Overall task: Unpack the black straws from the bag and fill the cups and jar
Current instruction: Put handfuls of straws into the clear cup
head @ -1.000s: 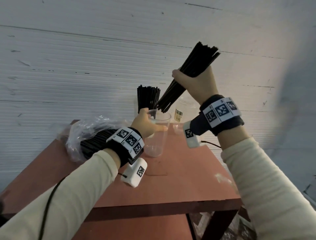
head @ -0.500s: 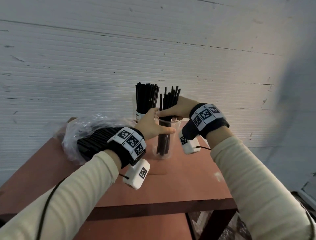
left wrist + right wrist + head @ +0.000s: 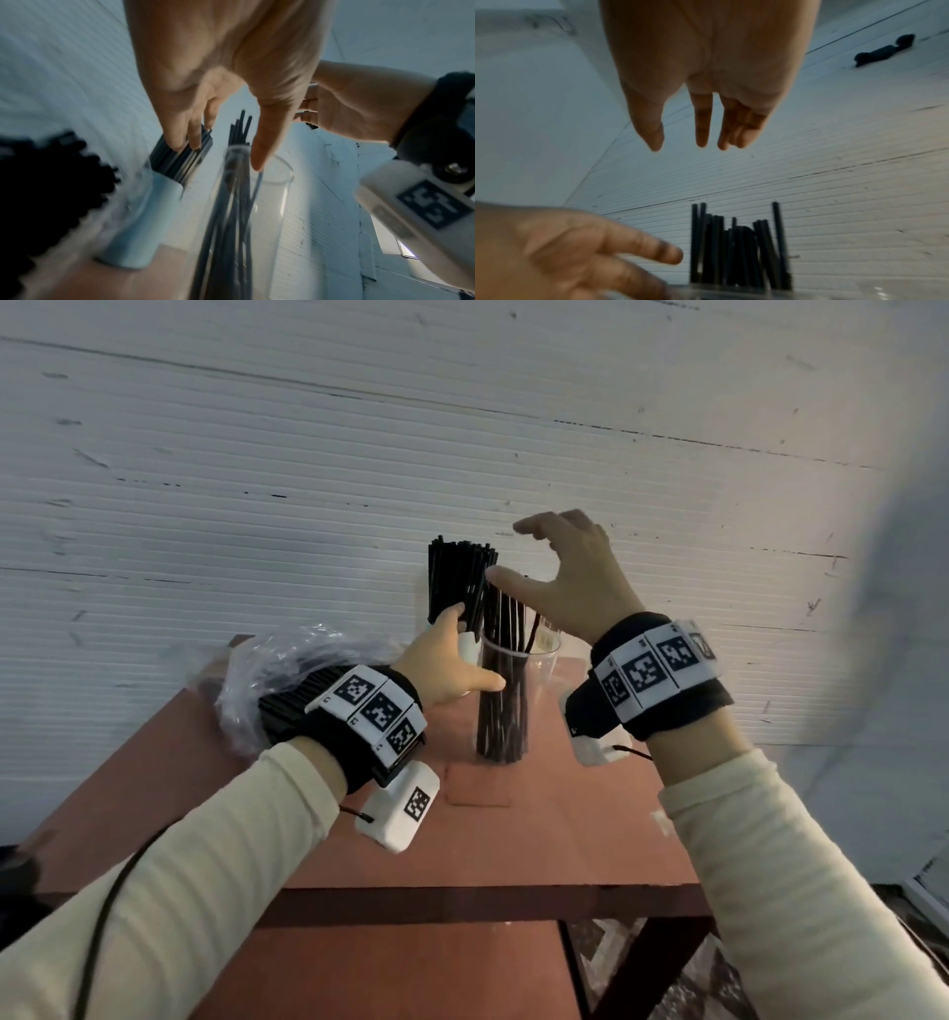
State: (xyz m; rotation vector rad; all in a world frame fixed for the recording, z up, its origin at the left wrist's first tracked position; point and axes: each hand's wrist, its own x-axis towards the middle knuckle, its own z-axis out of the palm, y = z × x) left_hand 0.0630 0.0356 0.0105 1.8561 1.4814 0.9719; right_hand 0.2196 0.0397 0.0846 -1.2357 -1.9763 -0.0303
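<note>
Straws [image 3: 500,680] upright in clear cup [image 3: 534,711]; left hand [image 3: 447,660] steadying cup, right hand [image 3: 570,577] spread, empty.

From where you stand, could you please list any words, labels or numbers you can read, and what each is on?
No words or numbers can be read.
Jar label: too small and blurred.
Wristband squares: coded patterns, not text.
White camera tag: a coded pattern, blurred.

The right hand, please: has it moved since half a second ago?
Yes. The right hand has let go of the straws and risen, open, above the clear cup; earlier it was down at the cup's rim.
</note>
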